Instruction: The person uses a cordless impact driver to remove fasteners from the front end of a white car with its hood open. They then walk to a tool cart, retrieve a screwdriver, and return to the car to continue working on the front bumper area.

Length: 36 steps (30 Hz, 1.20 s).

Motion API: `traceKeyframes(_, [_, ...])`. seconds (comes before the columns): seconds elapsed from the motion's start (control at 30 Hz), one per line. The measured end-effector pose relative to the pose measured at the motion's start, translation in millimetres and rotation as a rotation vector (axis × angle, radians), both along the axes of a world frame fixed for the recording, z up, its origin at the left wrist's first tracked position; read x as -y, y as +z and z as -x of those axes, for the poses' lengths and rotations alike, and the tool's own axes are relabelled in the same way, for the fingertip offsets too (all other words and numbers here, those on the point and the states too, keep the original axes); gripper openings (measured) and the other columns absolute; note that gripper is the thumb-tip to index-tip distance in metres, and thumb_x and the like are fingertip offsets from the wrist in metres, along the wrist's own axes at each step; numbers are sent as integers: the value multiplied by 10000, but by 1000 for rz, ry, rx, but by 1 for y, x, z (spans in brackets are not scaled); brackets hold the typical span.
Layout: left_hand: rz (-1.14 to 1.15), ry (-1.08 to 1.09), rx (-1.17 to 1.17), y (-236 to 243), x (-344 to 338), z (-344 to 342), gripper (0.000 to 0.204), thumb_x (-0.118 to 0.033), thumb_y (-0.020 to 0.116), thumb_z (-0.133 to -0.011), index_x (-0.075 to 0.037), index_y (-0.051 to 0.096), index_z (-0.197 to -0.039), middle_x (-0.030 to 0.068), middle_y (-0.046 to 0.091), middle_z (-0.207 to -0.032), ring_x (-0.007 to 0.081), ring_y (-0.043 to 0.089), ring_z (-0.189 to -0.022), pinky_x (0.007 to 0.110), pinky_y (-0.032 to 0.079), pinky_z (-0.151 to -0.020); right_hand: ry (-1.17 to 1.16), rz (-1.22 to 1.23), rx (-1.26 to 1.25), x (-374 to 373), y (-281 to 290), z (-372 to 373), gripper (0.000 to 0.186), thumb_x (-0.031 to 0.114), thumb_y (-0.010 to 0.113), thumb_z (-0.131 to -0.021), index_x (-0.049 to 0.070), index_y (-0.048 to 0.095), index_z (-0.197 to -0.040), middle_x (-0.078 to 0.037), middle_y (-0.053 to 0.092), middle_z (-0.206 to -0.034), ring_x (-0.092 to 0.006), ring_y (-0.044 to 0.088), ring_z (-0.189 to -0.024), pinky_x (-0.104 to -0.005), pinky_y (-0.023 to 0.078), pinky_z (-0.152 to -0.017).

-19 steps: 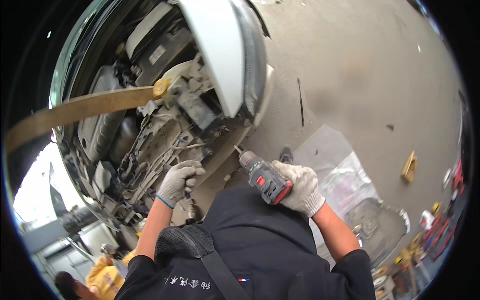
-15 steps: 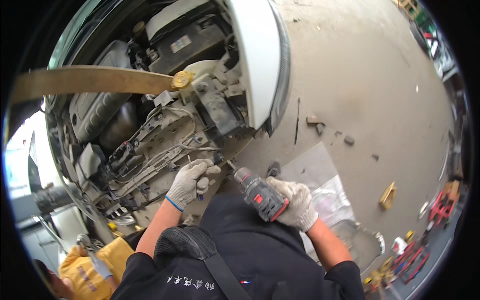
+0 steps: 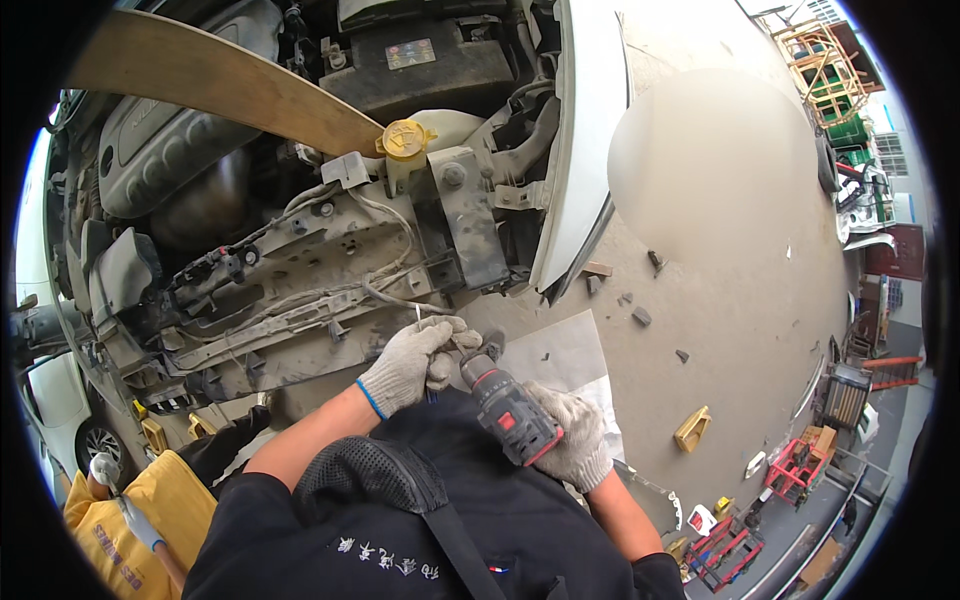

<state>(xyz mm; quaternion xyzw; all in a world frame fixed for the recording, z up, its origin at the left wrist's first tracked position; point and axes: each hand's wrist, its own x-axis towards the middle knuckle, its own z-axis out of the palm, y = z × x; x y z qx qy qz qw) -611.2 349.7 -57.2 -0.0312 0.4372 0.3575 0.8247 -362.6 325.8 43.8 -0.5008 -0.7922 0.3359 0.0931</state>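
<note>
My right hand (image 3: 572, 437), in a knitted off-white glove, is wrapped round the handle of a black and red cordless drill (image 3: 508, 418). The drill's chuck points up and left, toward my left hand (image 3: 412, 362). That hand, gloved too with a blue cuff edge, has its fingers curled close to the front of the chuck. From its grip a thin rod (image 3: 418, 312) sticks up pale at the top, and a dark blue end shows below; the middle is hidden by the glove. Whether the left fingertips touch the bit, I cannot tell.
Ahead is an exposed car engine bay with a yellow-capped reservoir (image 3: 404, 140), a battery (image 3: 430, 75) and a dusty front crossmember (image 3: 300, 320). A brown strip (image 3: 230, 85) crosses it. A person in a yellow garment (image 3: 135, 515) is at lower left. A yellow block (image 3: 692, 428) lies right.
My view has shifted, bringing the engine bay closer. The drill's front has come nearer to my left fingers. Both hands keep their hold.
</note>
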Motion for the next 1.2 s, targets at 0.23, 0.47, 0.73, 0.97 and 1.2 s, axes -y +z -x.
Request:
traceKeyframes(0.23, [-13,36,-80,13,-3,-18,225,-243,469,-1050,-84,584,-1160,100,704,-1033,73,388,-453,241,320,-393,128,-120,108,-9,6,-6,561,259,757,-719,64,576,-1213,-112,710,-982,-299,702,-850,-408,542,-770])
traceKeyframes(0.47, [63,128,19,13,3,-31,222,-261,474,-1050,-89,593,-1124,56,681,-940,59,379,-457,224,325,-404,96,-18,-29,-21,0,-13,466,221,705,-776,49,590,-1194,-155,691,-1033,-346,663,-894,-433,530,-781])
traceKeyframes(0.73, [32,178,-121,-26,21,-61,219,-276,509,-1038,-82,610,-1040,24,641,-838,47,451,-492,217,320,-374,280,-39,143,-7,-61,-43,653,246,658,-787,65,451,-1380,-144,587,-1208,-323,586,-1058,-429,450,-921])
traceKeyframes(0.97, [28,214,-699,-80,27,-103,219,-259,598,-969,-52,655,-1012,6,630,-854,59,516,-622,255,434,-505,306,-122,186,-1,-139,-59,673,252,666,-783,69,442,-1391,-145,588,-1230,-316,589,-1098,-440,445,-956])
traceKeyframes(1.2, [-218,389,-526,-96,32,-101,216,-257,613,-942,-50,652,-992,3,613,-894,115,561,-820,299,472,-756,357,-412,188,-10,-194,-58,628,247,623,-816,54,467,-1392,-105,602,-1160,-274,609,-991,-408,461,-896])
